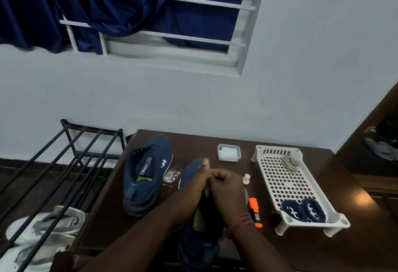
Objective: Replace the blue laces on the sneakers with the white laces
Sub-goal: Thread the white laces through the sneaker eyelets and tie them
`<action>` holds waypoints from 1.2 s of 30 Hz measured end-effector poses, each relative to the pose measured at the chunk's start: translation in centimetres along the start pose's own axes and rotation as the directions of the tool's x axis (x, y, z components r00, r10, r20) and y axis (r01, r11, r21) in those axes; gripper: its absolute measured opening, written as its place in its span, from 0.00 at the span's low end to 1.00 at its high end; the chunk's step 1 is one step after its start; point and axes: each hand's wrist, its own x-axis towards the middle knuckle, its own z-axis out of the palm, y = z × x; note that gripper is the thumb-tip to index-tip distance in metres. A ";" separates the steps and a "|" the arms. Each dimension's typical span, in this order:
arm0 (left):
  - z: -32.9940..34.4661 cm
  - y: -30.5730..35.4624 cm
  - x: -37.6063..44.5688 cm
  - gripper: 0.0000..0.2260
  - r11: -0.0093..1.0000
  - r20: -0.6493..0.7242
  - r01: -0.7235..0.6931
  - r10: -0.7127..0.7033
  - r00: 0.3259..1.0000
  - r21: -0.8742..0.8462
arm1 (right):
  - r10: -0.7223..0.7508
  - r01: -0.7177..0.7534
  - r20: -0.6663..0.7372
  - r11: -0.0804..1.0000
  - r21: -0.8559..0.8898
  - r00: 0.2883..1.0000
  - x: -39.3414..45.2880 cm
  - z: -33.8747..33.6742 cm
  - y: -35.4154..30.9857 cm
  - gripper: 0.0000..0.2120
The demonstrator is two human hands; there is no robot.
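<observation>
Two navy sneakers stand on the dark wooden table (226,138). The left sneaker (148,175) has no lace in its eyelets. The near sneaker (191,175) is mostly hidden under my hands. My left hand (199,177) grips its upper, thumb raised. My right hand (226,187) is curled over its lacing area; what it pinches is hidden. A white slotted tray (280,177) holds a bundled white lace (290,162) at its far end and two coiled blue laces (303,210) at its near end.
An orange highlighter (255,212) lies right of my right wrist. A small clear lidded box (229,152) and a small white peg (246,178) stand behind. A black metal shoe rack (64,164) with white shoes (43,233) below stands left of the table.
</observation>
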 end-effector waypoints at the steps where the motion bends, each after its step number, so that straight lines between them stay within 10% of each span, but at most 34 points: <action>1: 0.0 0.2 -0.2 0.47 1.000 -0.010 0.008 -0.008 1.000 0.012 | -0.034 0.035 0.033 0.999 -0.033 0.999 -0.1 0.0 -0.1 0.12; 5: -0.8 0.9 -0.7 0.33 0.996 0.006 0.018 -0.019 1.000 0.090 | -0.086 0.098 0.219 0.994 -0.046 0.972 -0.4 -0.2 -0.5 0.11; 15: -0.7 1.8 -2.6 0.31 0.986 0.158 -0.022 -0.005 0.987 0.168 | -0.079 0.084 0.150 0.996 -0.030 0.986 0.5 -1.3 0.9 0.11; 28: -3.2 3.6 -2.6 0.13 0.958 -0.097 -0.031 0.061 0.993 0.285 | -0.020 0.040 0.363 0.998 -0.048 0.932 1.7 -1.3 1.8 0.10; 33: -3.8 6.0 -5.9 0.12 0.702 0.356 -0.252 -0.002 0.934 0.666 | 0.138 -0.228 0.454 0.962 0.148 0.880 1.6 -1.7 2.1 0.10; 36: -4.9 8.4 -7.7 0.15 0.865 0.446 -0.225 0.001 0.895 0.449 | 0.135 -0.263 0.475 0.941 0.214 0.870 1.1 -1.9 1.7 0.13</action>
